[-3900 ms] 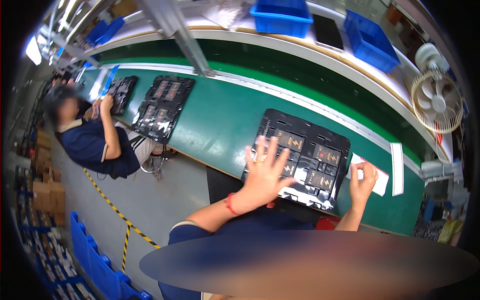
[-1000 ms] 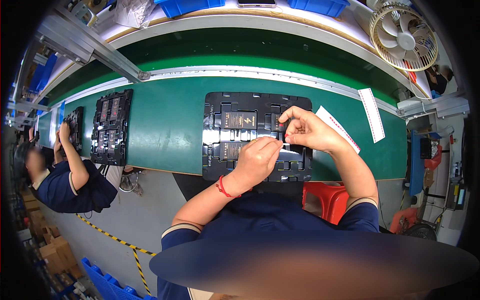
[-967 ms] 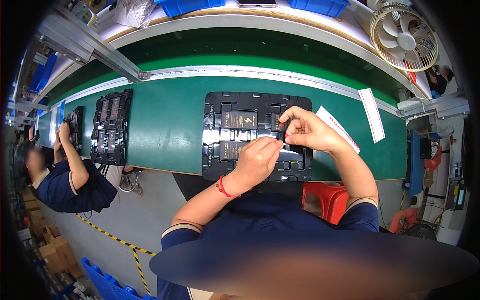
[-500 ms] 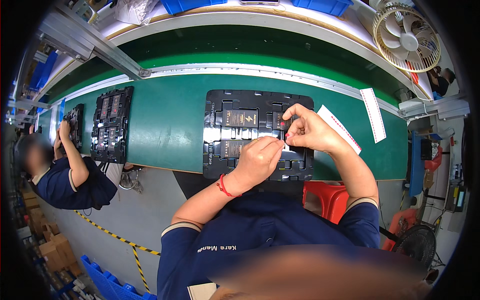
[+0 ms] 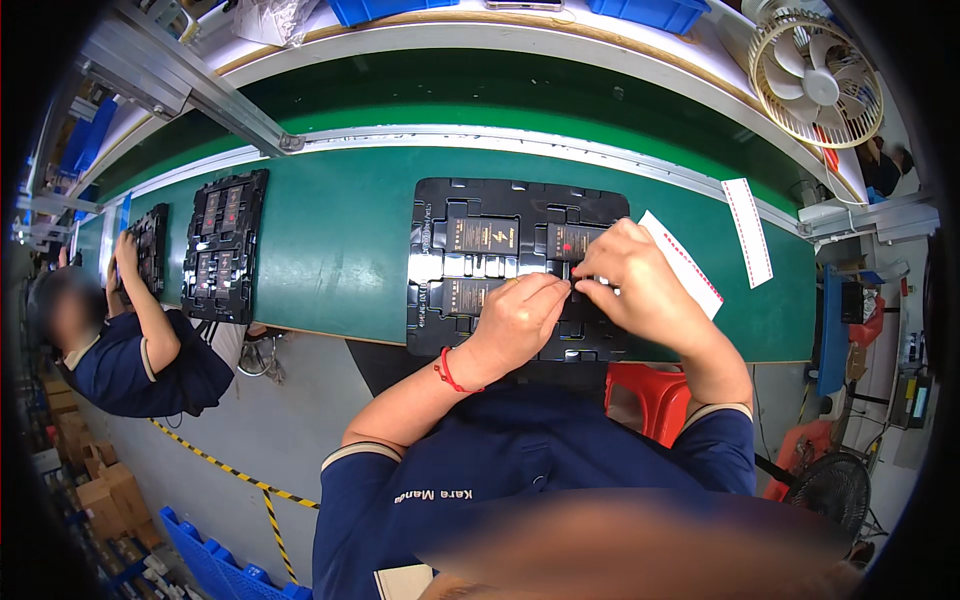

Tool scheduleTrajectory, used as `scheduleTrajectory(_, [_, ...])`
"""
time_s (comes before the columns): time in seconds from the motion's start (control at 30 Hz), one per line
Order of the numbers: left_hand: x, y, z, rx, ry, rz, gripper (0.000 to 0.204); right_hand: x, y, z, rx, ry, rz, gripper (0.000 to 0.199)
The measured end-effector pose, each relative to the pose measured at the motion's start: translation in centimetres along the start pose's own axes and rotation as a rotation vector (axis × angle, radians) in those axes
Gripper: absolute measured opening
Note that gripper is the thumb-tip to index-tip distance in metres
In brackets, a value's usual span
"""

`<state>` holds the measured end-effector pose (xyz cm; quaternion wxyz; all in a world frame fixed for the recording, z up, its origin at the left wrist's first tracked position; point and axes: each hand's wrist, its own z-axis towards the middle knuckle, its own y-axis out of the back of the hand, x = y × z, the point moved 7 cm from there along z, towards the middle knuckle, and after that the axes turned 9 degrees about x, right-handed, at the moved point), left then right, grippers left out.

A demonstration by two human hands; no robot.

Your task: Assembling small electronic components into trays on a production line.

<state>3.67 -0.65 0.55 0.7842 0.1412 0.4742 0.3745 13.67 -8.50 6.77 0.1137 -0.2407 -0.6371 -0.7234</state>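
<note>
A black moulded tray (image 5: 428,262) lies before me on the green bench, with flat black battery packs (image 5: 488,236) in its recesses. Over the tray's near half, my left hand (image 5: 520,318) is closed, thumb and fingertips pressed together; what they hold is too small to name. My right hand (image 5: 640,285) meets it from the right with curled fingers, thumb and forefinger close to the left fingertips. A tiny red spot shows at that meeting place. Another battery pack (image 5: 566,240), marked with a red dot, sits just beyond the right fingers.
Two white strips with red marks, a near one (image 5: 688,268) and a far one (image 5: 748,232), lie right of the tray. Farther left stands another loaded black tray (image 5: 222,245). A co-worker (image 5: 140,340) works at the bench's left end. A red stool (image 5: 650,400) is under the bench edge.
My right hand has turned, its raised fingers coming down and curling towards the left fingertips, uncovering more of the red-dotted battery pack. My left hand has stayed in place.
</note>
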Motion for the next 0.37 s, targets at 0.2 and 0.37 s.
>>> scheduleTrajectory(0.2, [-0.2, -0.1, 0.0, -0.009, -0.009, -0.013, 0.014, 1.2, -1.8, -0.4, 0.01, 0.103, -0.275, 0.008])
scheduleTrajectory(0.37, [-0.5, 0.0, -0.1, -0.004, -0.038, 0.031, 0.016, 1.5, -3.1, -0.4, -0.03, 0.124, -0.379, 0.007])
